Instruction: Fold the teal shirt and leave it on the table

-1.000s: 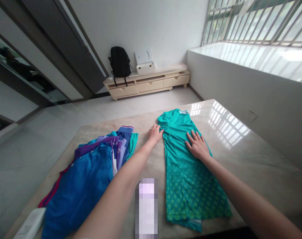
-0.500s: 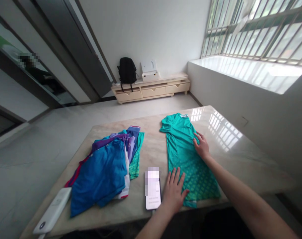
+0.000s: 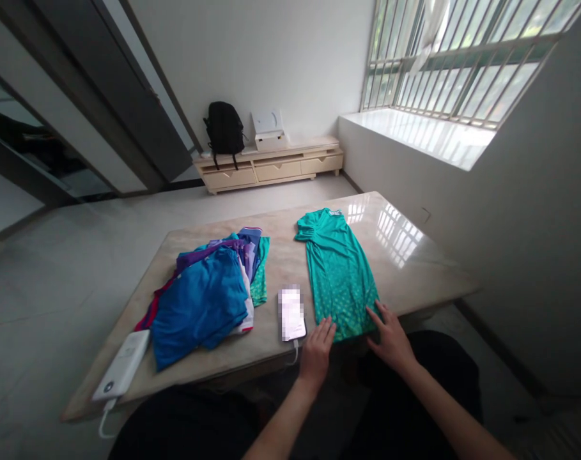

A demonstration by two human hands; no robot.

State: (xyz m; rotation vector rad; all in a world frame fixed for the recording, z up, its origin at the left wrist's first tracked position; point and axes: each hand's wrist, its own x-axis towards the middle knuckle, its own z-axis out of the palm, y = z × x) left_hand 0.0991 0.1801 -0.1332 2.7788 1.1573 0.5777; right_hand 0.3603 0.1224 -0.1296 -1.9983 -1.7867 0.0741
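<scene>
A teal dress, folded lengthwise into a long strip, lies flat on the marble table with its neck at the far end. My left hand rests at the near left corner of its hem, fingers spread. At the near right corner of the hem sits my right hand, also spread and flat. Neither hand grips the fabric.
A phone with a cable lies just left of the dress. A pile of blue and purple clothes covers the table's left part. A white power bank sits at the near left edge. A low cabinet with a black backpack stands by the far wall.
Both hands slid down the dress from its upper part to the near hem. The camera pulled back from the table, so more of the table and my lap shows.
</scene>
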